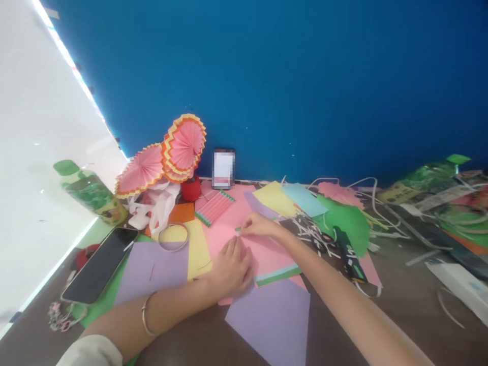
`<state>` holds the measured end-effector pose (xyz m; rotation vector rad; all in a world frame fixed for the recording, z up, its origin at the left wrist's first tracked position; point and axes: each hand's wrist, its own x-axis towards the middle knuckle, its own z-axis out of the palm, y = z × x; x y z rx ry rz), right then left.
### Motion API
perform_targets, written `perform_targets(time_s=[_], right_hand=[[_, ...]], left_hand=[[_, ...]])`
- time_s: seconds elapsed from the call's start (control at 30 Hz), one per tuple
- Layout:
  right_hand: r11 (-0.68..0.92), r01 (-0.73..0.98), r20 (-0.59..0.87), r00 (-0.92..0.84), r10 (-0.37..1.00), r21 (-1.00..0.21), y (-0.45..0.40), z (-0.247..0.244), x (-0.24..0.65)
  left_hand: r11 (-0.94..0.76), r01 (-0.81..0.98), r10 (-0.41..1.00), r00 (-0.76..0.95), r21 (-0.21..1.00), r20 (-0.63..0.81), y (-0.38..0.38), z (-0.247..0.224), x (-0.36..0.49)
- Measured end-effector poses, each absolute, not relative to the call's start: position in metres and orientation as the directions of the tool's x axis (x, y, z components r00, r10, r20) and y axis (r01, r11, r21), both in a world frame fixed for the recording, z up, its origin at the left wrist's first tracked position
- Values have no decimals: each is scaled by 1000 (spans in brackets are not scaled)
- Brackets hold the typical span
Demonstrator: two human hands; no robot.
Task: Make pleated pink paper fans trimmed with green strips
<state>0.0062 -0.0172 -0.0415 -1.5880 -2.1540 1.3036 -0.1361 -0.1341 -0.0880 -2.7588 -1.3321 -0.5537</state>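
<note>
My left hand (233, 264) lies over the left part of a pink paper sheet (272, 256), its fingers resting on the paper. Along the sheet's near edge runs a light blue and green paper border (277, 275). Just beyond, my right hand (257, 226) is closed in a pinch at a small green and white paper strip (238, 230), close to my left fingertips. A folded pink paper piece with green ends (215, 208) lies beyond my hands, and a purple paper sheet (274, 315) lies nearer to me.
Pink pleated paper fans (186, 145) stand at the back left, near a phone (101, 267), a tape ring (173, 237) and a bottle (91, 190). A propped phone (223, 170) leans at the blue wall. White paper scraps (305, 229) and cables (375, 198) lie right.
</note>
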Motion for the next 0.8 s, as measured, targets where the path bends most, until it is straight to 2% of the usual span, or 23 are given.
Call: perform_targets(time_s=[0.1, 0.33, 0.63, 0.8], right_hand=[[63, 718, -382, -441, 812, -693, -15, -43, 4], [10, 720, -411, -408, 815, -694, -16, -37, 2], [60, 706, -364, -433, 825, -705, -16, -50, 5], [15, 739, -437, -414, 798, -673, -13, -44, 5]], left_hand=[[-632, 769, 751, 579, 92, 316, -135, -86, -135], [-626, 769, 762, 567, 131, 311, -136, -81, -135], [-604, 787, 780, 552, 127, 296, -135, -88, -136], [-621, 780, 767, 584, 78, 265, -133, -87, -138]])
